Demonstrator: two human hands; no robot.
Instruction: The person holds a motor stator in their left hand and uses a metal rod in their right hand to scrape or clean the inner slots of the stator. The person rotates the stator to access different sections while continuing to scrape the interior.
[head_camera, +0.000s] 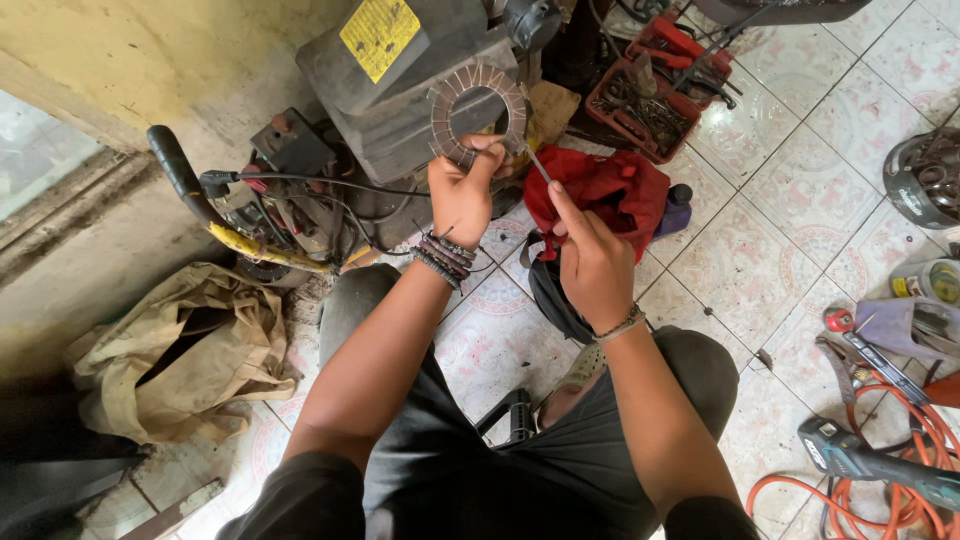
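My left hand is clamped on the lower rim of a ring-shaped slotted stator core, held up above the tiled floor. My right hand pinches a thin metal tool; its tip at the ring is hard to make out. The core looks rusty brown, with a hollow centre, a red cloth beyond.

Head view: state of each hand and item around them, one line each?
left hand: raised, gripping the ring-shaped motor stator
motor stator: held upright, bore empty
right hand: closed on a thin metal tool
thin metal tool: tip at the stator's lower right edge
red cloth: crumpled on the floor
red tray: filled with small metal parts
orange hose: coiled on the tiles
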